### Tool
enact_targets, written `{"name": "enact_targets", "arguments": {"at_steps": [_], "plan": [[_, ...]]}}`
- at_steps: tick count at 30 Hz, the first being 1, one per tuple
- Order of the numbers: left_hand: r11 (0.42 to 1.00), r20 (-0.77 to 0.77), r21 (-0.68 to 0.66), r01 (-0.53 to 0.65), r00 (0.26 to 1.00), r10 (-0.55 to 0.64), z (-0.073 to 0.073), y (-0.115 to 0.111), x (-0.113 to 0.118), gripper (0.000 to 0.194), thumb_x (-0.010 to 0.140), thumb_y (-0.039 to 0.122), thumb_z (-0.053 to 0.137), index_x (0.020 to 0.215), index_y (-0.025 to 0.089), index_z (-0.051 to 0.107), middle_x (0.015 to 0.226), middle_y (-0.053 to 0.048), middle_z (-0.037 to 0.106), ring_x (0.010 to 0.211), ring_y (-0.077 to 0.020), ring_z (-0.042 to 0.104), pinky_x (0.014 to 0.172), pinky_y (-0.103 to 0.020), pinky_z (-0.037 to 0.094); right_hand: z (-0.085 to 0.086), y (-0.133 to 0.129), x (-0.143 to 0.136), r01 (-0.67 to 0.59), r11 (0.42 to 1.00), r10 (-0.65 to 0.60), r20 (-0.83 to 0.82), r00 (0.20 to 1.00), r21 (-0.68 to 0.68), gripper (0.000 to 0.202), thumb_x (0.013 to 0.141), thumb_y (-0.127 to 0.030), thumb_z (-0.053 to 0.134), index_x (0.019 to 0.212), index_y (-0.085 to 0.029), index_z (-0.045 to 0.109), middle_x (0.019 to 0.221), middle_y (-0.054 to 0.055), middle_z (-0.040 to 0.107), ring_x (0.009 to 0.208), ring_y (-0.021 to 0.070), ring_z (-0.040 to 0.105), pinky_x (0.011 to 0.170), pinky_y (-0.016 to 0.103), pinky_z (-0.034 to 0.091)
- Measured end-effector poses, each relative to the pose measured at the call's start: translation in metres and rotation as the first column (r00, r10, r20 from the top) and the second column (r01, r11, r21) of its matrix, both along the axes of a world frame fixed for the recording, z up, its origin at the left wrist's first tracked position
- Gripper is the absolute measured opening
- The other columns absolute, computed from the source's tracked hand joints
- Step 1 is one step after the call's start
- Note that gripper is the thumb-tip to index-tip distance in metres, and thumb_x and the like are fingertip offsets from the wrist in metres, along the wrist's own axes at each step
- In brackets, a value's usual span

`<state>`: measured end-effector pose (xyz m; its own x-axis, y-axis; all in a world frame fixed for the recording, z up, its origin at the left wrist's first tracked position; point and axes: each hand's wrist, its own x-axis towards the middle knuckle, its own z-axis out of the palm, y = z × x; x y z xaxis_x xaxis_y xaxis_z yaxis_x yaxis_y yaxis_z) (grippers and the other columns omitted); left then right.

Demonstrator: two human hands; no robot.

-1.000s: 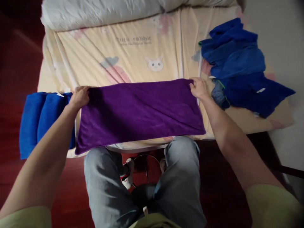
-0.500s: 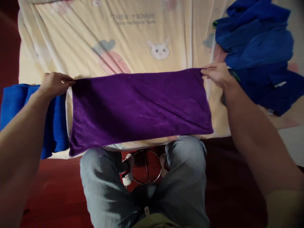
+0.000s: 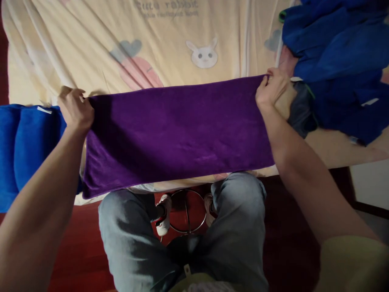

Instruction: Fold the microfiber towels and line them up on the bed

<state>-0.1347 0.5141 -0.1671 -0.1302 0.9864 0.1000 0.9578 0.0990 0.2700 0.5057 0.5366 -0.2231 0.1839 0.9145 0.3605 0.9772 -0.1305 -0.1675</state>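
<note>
A purple towel (image 3: 179, 129) lies spread out lengthwise before me, its near edge by my knees. My left hand (image 3: 75, 107) is closed at its far left corner, the fingertips partly hidden behind the hand. At the far right corner, my right hand (image 3: 272, 87) pinches the cloth between thumb and fingers. The towel's far edge runs fairly straight between both hands, slightly higher on the right. Shadow darkens its left part, and faint creases show towards the lower right.
Rolled or folded blue cloths (image 3: 33, 142) lie to the left, partly behind my forearm. A heap of blue cloths (image 3: 337, 52) sits at right, with a dark grey cloth (image 3: 302, 107) beside it. Beneath is a cream rabbit-print sheet (image 3: 225, 24). My knees (image 3: 240, 194) are at the edge.
Both hands have turned, with knuckles now more over the corners. The right corner has moved slightly outward and away, and the towel looks smoother. The view has shifted a little.
</note>
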Motion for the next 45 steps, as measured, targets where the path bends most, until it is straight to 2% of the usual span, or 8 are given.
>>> {"name": "enact_targets", "arguments": {"at_steps": [6, 11, 20, 31, 36, 39, 42, 45], "plan": [[0.951, 0.062, -0.036, 0.308, 0.950, -0.305, -0.022, -0.034, 0.030, 0.073, 0.107, 0.047, 0.047, 0.160, -0.001, 0.030, 0.173, -0.018, 0.017, 0.159, -0.0360, 0.014, 0.130, -0.061, 0.011, 0.009, -0.049, -0.048, -0.233, 0.954, 0.202, -0.168, 0.965, -0.189, 0.058, 0.111, -0.036, 0.037, 0.164, -0.011, 0.034, 0.173, 0.015, 0.028, 0.162, 0.0206, 0.022, 0.131, 0.047, 0.022], [0.967, 0.112, -0.075, 0.245, 0.965, -0.236, -0.040, -0.031, 0.027, 0.082, 0.108, 0.055, 0.039, 0.162, -0.005, 0.022, 0.176, -0.020, 0.009, 0.161, -0.0348, 0.005, 0.130, -0.060, 0.002, 0.009, -0.033, -0.035, -0.134, 0.921, 0.087, -0.142, 0.986, -0.366, 0.062, 0.112, -0.040, 0.027, 0.164, -0.006, 0.029, 0.174, 0.021, 0.022, 0.164, 0.0225, 0.017, 0.132, 0.051, 0.012], [0.969, 0.102, -0.072, 0.235, 0.968, -0.228, -0.025, -0.098, 0.048, 0.077, 0.108, 0.052, 0.038, 0.166, 0.004, 0.023, 0.177, -0.017, 0.004, 0.163, -0.0384, -0.003, 0.130, -0.064, -0.001, 0.014, -0.094, -0.049, -0.302, 0.896, 0.273, -0.132, 0.953, -0.324, 0.065, 0.110, -0.049, 0.031, 0.168, -0.019, 0.027, 0.176, 0.011, 0.021, 0.165, 0.0279, 0.015, 0.133, 0.060, 0.013], [0.982, 0.082, -0.042, 0.184, 0.980, -0.180, -0.020, -0.155, 0.029, 0.072, 0.107, 0.048, 0.031, 0.161, 0.001, 0.035, 0.174, -0.022, 0.017, 0.163, -0.0357, 0.009, 0.131, -0.057, 0.010, 0.013, -0.173, -0.012, -0.036, 0.962, -0.001, -0.136, 0.991, -0.271, 0.061, 0.108, -0.044, 0.029, 0.161, -0.015, 0.039, 0.172, 0.019, 0.031, 0.163, 0.0289, 0.022, 0.129, 0.063, 0.019], [0.977, 0.146, -0.040, 0.209, 0.969, -0.201, 0.017, -0.200, 0.046, 0.069, 0.101, 0.048, 0.039, 0.156, 0.007, 0.045, 0.172, -0.022, 0.026, 0.162, -0.0373, 0.016, 0.129, -0.060, 0.021, 0.058, -0.227, -0.040, 0.099, 0.990, -0.129, -0.369, 0.920, -0.099, 0.058, 0.102, -0.041, 0.040, 0.151, -0.012, 0.051, 0.165, 0.022, 0.042, 0.161, 0.0310, 0.027, 0.129, 0.061, 0.022], [0.965, 0.173, 0.026, 0.259, 0.950, -0.260, 0.035, -0.280, 0.076, 0.059, 0.101, 0.042, 0.041, 0.154, 0.017, 0.050, 0.168, -0.016, 0.038, 0.160, -0.0328, 0.029, 0.128, -0.059, 0.029, 0.079, -0.292, -0.110, 0.100, 0.992, -0.018, -0.708, 0.706, 0.075, 0.051, 0.097, -0.046, 0.047, 0.139, -0.019, 0.061, 0.152, 0.017, 0.058, 0.146, 0.0299, 0.051, 0.122, 0.051, 0.042], [0.955, 0.109, -0.021, 0.295, 0.950, -0.291, 0.037, -0.377, 0.109, 0.049, 0.100, 0.033, 0.043, 0.146, 0.025, 0.060, 0.161, -0.011, 0.050, 0.156, -0.0313, 0.038, 0.128, -0.058, 0.030, 0.073, -0.362, -0.199, 0.018, 1.000, 0.001, -0.992, 0.124, 0.004, 0.039, 0.090, -0.050, 0.061, 0.119, -0.025, 0.069, 0.114, 0.010, 0.077, 0.103, 0.0281, 0.074, 0.092, 0.042, 0.061], [0.946, 0.023, -0.085, 0.312, 0.950, -0.311, 0.033, -0.450, 0.135, 0.041, 0.097, 0.024, 0.046, 0.128, 0.025, 0.072, 0.156, -0.011, 0.055, 0.151, -0.0336, 0.044, 0.130, -0.060, 0.027, 0.056, -0.400, -0.270, -0.105, 0.984, -0.169, -0.918, -0.358, -0.140, 0.036, 0.080, -0.045, 0.074, 0.109, -0.024, 0.069, 0.088, 0.004, 0.078, 0.070, 0.0218, 0.073, 0.066, 0.034, 0.059]]}}
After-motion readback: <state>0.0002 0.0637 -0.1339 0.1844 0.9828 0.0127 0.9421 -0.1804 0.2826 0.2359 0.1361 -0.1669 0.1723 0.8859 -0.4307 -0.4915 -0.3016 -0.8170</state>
